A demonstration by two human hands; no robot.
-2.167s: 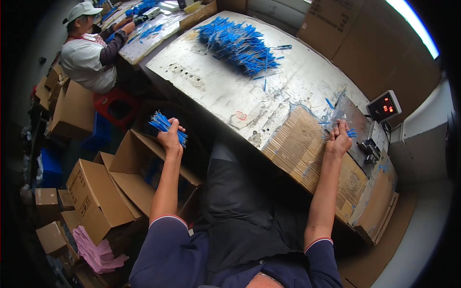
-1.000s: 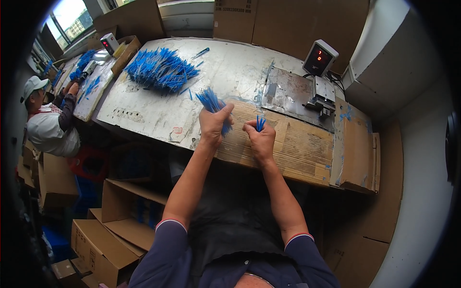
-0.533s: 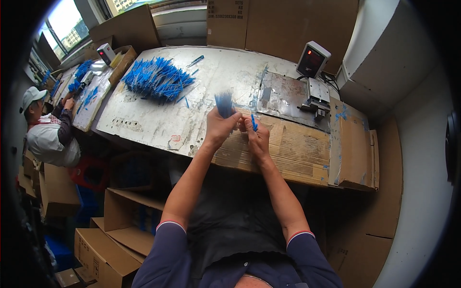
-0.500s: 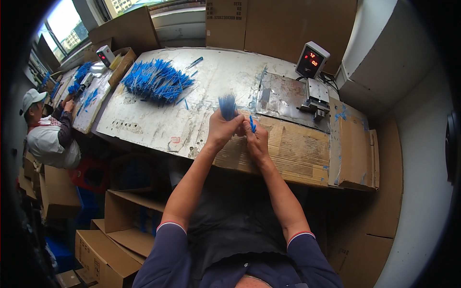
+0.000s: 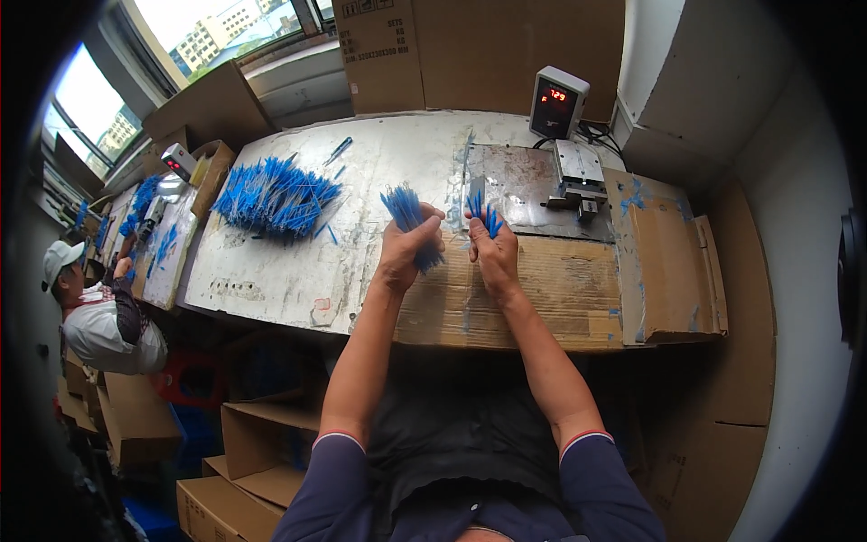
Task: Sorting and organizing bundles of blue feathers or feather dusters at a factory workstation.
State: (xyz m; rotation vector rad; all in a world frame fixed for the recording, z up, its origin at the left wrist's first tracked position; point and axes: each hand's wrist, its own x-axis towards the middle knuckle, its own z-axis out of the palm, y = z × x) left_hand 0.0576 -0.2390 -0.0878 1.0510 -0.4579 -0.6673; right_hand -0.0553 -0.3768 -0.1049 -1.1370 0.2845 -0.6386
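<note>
My left hand (image 5: pixel 404 256) is closed around a thick bundle of thin blue strands (image 5: pixel 403 207). Pale, whitish ends fan out above the fist, and blue ends stick out below it. A little to the right, my right hand (image 5: pixel 497 256) pinches a smaller group of blue strands (image 5: pixel 489 217) between thumb and fingers. Both hands are raised over the near part of the worktable, apart from each other. A large heap of the same blue strands (image 5: pixel 275 197) lies on the table to the left.
Behind the right hand stands a small metal fixture (image 5: pixel 579 172) on a metal plate (image 5: pixel 513 181), near a red-lit counter box (image 5: pixel 558 104). Cardboard (image 5: pixel 542 303) covers the table's near right. A pen-like tool (image 5: pixel 339 150) lies beyond the heap. A co-worker (image 5: pixel 104 316) works at far left.
My hands have moved apart, the right one to the right. More blue strands now show in my right hand, and the left-hand bundle has tilted. The whole view has shifted.
</note>
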